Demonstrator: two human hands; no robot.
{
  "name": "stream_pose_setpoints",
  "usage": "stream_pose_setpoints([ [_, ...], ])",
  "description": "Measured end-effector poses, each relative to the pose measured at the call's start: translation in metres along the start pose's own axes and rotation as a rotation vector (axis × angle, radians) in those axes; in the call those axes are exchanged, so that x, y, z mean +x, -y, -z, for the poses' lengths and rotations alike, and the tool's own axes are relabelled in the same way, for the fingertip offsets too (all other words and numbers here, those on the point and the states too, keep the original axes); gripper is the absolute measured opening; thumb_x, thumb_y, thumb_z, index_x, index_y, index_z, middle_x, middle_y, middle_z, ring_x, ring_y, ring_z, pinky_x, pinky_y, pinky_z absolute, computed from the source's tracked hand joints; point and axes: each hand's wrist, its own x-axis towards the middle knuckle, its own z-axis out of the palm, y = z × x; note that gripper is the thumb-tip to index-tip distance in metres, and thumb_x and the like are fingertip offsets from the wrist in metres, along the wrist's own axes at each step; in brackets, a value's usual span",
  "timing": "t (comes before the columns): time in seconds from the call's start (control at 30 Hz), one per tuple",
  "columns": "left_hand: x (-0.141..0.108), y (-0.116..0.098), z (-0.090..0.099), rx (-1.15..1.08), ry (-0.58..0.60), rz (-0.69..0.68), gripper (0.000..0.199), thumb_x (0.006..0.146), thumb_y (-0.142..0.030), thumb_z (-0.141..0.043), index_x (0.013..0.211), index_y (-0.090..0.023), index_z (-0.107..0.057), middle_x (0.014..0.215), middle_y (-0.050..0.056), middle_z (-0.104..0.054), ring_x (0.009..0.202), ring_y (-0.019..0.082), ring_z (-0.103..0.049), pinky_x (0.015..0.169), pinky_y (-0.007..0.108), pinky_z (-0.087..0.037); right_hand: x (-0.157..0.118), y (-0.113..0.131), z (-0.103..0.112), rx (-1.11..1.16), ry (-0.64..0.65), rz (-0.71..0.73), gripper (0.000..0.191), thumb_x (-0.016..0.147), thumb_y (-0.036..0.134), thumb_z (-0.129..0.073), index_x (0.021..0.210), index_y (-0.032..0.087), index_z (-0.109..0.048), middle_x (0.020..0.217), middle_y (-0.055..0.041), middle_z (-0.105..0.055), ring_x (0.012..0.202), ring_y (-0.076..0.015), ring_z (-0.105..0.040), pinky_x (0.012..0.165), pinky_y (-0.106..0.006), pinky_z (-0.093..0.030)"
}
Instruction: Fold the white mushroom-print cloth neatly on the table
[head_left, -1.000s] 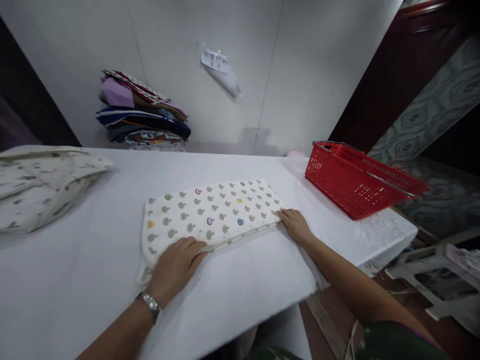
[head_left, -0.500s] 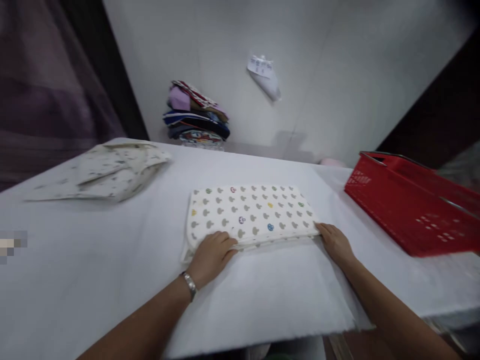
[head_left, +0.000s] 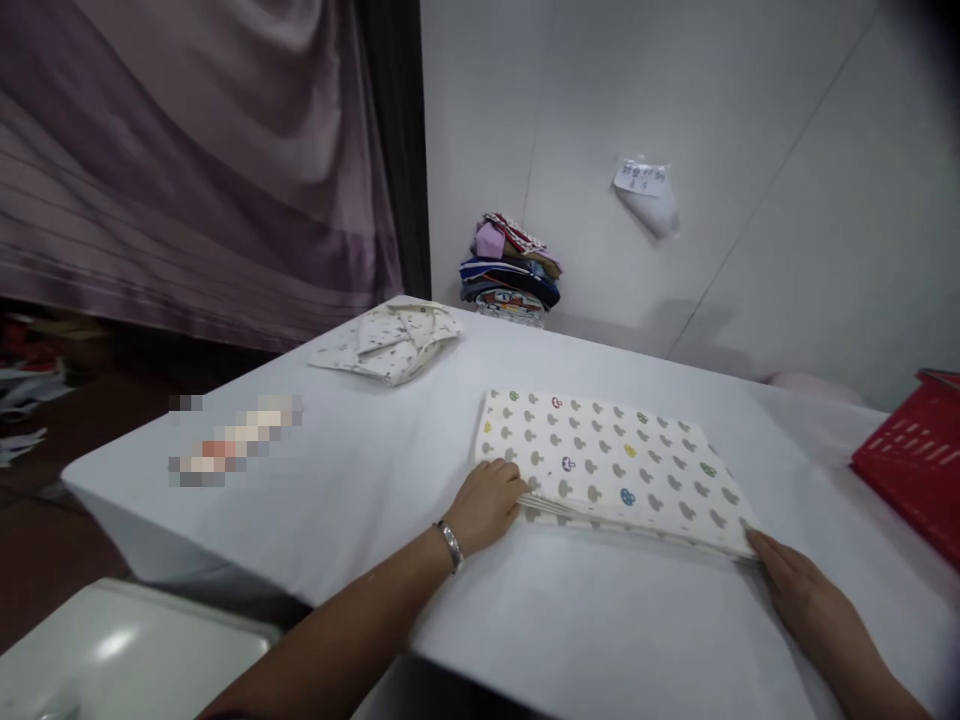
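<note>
A folded white cloth (head_left: 600, 455) with a mushroom print lies flat on the white-covered table (head_left: 360, 480). My left hand (head_left: 489, 503), with a silver bracelet at the wrist, grips the cloth's near left corner, its fingers closed over the layered edge. At the near right corner, my right hand (head_left: 799, 585) has its fingers pressed together on the cloth's edge, the thumb hidden. Another printed white cloth (head_left: 397, 342), loosely folded, rests near the table's far left corner.
A red basket (head_left: 911, 450) stands at the right edge. Stacked fabrics (head_left: 511, 270) are against the wall behind the table. A pale, shiny surface (head_left: 135, 640) is low at the left, and a purple curtain (head_left: 225, 180) hangs behind.
The view has swung left, so the cloth, hands and basket appear farther right. Both hands remain at the cloth's near corners. More of the curtain and the table's left end shows.
</note>
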Motion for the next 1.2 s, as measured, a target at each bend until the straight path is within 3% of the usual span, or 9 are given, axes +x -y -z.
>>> stream_pose_setpoints([
  [0.23,-0.032,0.009,-0.002,0.011,-0.051,0.093,0.022,0.082,-0.010,-0.045,0.095,-0.020,-0.059,0.098,0.005,-0.060,0.094,0.019,-0.051,0.082,0.035,-0.039,-0.001,-0.002,-0.003,0.007,-0.017,0.015,0.050,0.077,0.018,-0.036,0.122,0.019,-0.057,0.116,-0.0112,-0.063,0.101,-0.0262,-0.061,0.086,-0.041,-0.052],
  [0.43,-0.042,0.012,0.007,-0.163,-0.104,0.135,0.015,0.083,-0.021,-0.050,0.090,-0.022,-0.062,0.099,0.003,-0.063,0.093,0.017,-0.055,0.082,0.033,-0.042,-0.006,-0.013,-0.014,0.047,-0.031,0.031,0.053,0.073,0.015,-0.038,0.121,0.021,-0.058,0.118,-0.0077,-0.062,0.104,-0.0254,-0.061,0.089,-0.041,-0.051],
  [0.57,-0.018,0.014,0.020,-0.220,-0.178,0.172,0.020,0.086,-0.031,-0.047,0.087,-0.022,-0.065,0.093,0.003,-0.066,0.087,0.016,-0.058,0.082,0.033,-0.044,0.012,-0.010,-0.007,0.083,-0.045,0.023,0.048,0.074,0.017,-0.038,0.116,0.018,-0.062,0.117,-0.0079,-0.063,0.111,-0.0268,-0.057,0.095,-0.043,-0.048],
  [0.7,0.024,0.018,0.015,-0.156,-0.253,0.193,0.028,0.086,-0.034,-0.046,0.103,-0.020,-0.063,0.119,0.006,-0.060,0.111,0.019,-0.052,0.098,0.036,-0.038,0.051,0.019,0.006,0.150,-0.105,-0.003,0.043,0.083,0.028,-0.036,0.117,0.018,-0.061,0.125,-0.0081,-0.058,0.122,-0.0261,-0.047,0.099,-0.044,-0.044],
  [0.8,0.044,0.026,-0.002,-0.032,-0.146,0.253,0.044,0.084,-0.042,-0.047,0.120,-0.018,-0.053,0.138,0.010,-0.044,0.131,0.026,-0.034,0.108,0.044,-0.026,0.064,0.044,0.003,0.156,-0.004,-0.045,0.048,0.088,0.041,-0.034,0.125,0.018,-0.054,0.134,-0.0097,-0.049,0.128,-0.0271,-0.040,0.099,-0.048,-0.041],
  [0.97,0.043,0.043,-0.025,0.046,0.002,0.311,0.057,0.086,-0.053,-0.037,0.129,-0.016,-0.044,0.145,0.014,-0.034,0.137,0.029,-0.022,0.109,0.050,-0.019,0.051,0.054,-0.009,0.126,0.232,-0.167,0.054,0.091,0.050,-0.025,0.135,0.023,-0.043,0.144,-0.0073,-0.036,0.134,-0.0251,-0.028,0.104,-0.053,-0.029],
  [1.07,0.047,0.047,-0.020,0.010,0.049,0.346,0.055,0.086,-0.056,-0.031,0.126,-0.020,-0.047,0.146,0.013,-0.033,0.136,0.029,-0.023,0.106,0.054,-0.021,0.056,0.051,-0.002,0.162,0.289,-0.199,0.054,0.092,0.050,-0.023,0.134,0.023,-0.043,0.145,-0.0081,-0.035,0.135,-0.0246,-0.027,0.103,-0.051,-0.030],
  [1.2,0.075,0.049,-0.007,0.014,0.073,0.414,0.062,0.085,-0.062,-0.025,0.129,-0.024,-0.045,0.147,0.011,-0.031,0.137,0.029,-0.022,0.106,0.056,-0.018,0.096,0.057,0.010,0.158,0.228,-0.163,0.048,0.093,0.046,-0.029,0.131,0.024,-0.046,0.142,-0.0119,-0.039,0.133,-0.0278,-0.031,0.099,-0.053,-0.033],
])
